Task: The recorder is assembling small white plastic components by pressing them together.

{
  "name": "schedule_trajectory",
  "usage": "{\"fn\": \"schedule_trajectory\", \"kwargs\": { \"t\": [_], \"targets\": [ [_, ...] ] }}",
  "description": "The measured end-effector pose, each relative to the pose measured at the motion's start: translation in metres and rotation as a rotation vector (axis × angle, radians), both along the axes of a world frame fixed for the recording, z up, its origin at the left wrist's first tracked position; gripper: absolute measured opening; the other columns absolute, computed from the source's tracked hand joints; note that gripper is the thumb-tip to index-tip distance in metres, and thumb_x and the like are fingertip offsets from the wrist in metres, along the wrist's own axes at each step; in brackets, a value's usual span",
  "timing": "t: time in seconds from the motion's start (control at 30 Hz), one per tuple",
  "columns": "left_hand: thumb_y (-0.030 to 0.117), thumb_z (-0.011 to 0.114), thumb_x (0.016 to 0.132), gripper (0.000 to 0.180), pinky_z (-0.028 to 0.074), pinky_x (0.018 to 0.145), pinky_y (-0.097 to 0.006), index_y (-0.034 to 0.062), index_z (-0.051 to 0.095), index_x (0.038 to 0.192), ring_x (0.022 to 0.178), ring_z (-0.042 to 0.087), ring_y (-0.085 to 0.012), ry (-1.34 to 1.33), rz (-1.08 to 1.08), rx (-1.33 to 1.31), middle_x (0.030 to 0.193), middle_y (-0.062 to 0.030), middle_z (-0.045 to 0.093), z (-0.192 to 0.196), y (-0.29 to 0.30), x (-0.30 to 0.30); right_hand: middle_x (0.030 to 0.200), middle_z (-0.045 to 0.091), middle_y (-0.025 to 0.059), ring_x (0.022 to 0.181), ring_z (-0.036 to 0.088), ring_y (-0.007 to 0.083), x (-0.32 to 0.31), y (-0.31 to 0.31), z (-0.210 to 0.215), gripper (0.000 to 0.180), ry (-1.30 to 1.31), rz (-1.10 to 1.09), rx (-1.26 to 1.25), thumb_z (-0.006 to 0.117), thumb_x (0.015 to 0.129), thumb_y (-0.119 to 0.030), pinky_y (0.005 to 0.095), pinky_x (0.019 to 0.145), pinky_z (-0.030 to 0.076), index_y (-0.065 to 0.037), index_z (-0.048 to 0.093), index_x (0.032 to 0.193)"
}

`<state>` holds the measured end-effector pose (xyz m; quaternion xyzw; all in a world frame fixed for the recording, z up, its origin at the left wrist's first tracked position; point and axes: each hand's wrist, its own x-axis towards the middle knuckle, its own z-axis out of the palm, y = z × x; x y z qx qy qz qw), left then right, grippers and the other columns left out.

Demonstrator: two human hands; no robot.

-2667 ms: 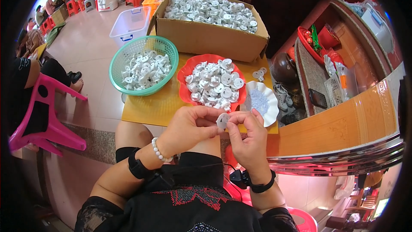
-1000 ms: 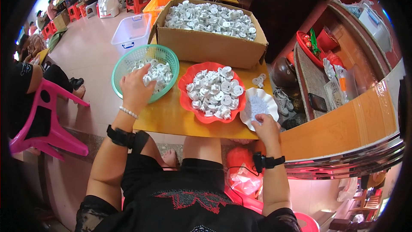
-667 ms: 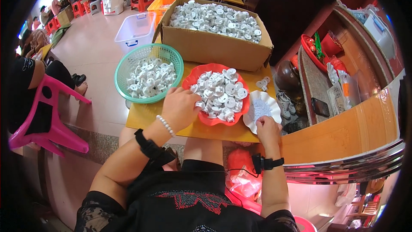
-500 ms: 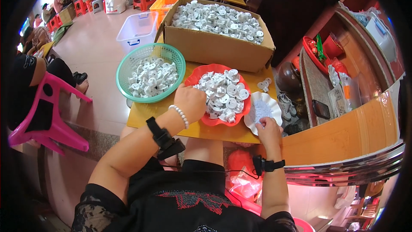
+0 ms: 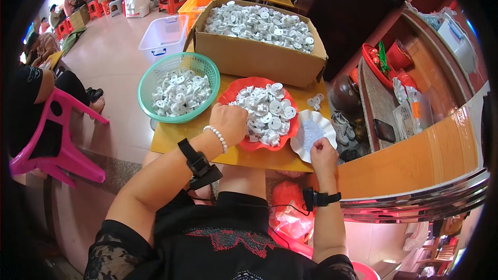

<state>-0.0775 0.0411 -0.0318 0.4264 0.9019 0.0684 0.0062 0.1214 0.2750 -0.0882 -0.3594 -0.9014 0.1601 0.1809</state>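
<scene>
Many white parts (image 5: 267, 111) lie beside fingers (image 5: 223, 110) of the left hand (image 5: 231, 125).

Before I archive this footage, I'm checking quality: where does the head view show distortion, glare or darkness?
Head view: the shiny trim at lower right bends strongly and carries bright reflections; the upper left background washes out; black borders both sides; the white parts in the red bowl look distinct.

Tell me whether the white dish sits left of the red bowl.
No, the white dish sits right of the red bowl, by the right hand.
</scene>
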Motion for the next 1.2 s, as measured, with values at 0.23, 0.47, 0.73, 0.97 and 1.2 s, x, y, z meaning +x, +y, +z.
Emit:
{"fn": "schedule_trajectory", "kwargs": {
  "t": [0.23, 0.47, 0.73, 0.97, 1.2],
  "targets": [
    [0.017, 0.071, 0.072, 0.014, 0.051, 0.066, -0.039, 0.0094, 0.068, 0.083, 0.071, 0.063, -0.0279, -0.076, -0.033, 0.450, 0.078, -0.0083, 0.063, -0.007, -0.024, -0.003, 0.082, 0.068, 0.0119, 0.079, 0.066, 0.0292, 0.006, 0.008, -0.012, 0.014, 0.162, 0.015, -0.085, 0.062, 0.079, -0.014, 0.0416, 0.078, 0.048, -0.009, 0.069, 0.090],
    [0.013, 0.068, 0.085, 0.021, 0.052, 0.066, -0.028, 0.0033, 0.070, 0.103, 0.081, 0.067, -0.0151, -0.784, 0.038, 0.729, 0.096, -0.0068, 0.070, 0.004, -0.041, 0.006, 0.080, 0.068, 0.0105, 0.070, 0.064, 0.0293, 0.008, 0.010, -0.004, 0.014, 0.167, 0.047, 0.006, 0.068, 0.078, -0.018, 0.0407, 0.069, 0.049, -0.007, 0.068, 0.087],
    [0.007, 0.059, 0.093, 0.035, 0.053, 0.072, -0.024, 0.0012, 0.057, 0.127, 0.098, 0.066, -0.0161, -1.960, -0.053, 1.029, 0.111, -0.0095, 0.066, 0.022, -0.062, 0.038, 0.074, 0.066, 0.0070, 0.063, 0.061, 0.0160, 0.008, -0.014, 0.026, 0.014, 0.355, 0.013, -0.126, 0.069, 0.080, -0.009, 0.0305, 0.062, 0.049, -0.002, 0.066, 0.092],
    [0.008, 0.060, 0.093, 0.036, 0.056, 0.080, -0.028, 0.0022, 0.056, 0.128, 0.102, 0.065, -0.0186, -2.104, -0.132, 1.063, 0.116, -0.0094, 0.064, 0.016, -0.062, 0.056, 0.082, 0.065, 0.0001, 0.075, 0.057, 0.0061, 0.001, -0.091, 0.083, 0.009, 0.598, 0.224, -0.748, 0.068, 0.084, -0.003, 0.0220, 0.071, 0.046, 0.001, 0.069, 0.092],
    [0.008, 0.060, 0.093, 0.036, 0.057, 0.082, -0.031, 0.0019, 0.055, 0.128, 0.103, 0.064, -0.0191, -2.126, -0.196, 1.031, 0.117, -0.0090, 0.063, 0.017, -0.061, 0.065, 0.089, 0.065, 0.0022, 0.084, 0.058, 0.0082, 0.000, -0.142, 0.115, 0.011, 0.657, 0.413, -1.084, 0.067, 0.088, -0.004, 0.0215, 0.075, 0.045, 0.001, 0.065, 0.098]
  ]
}}
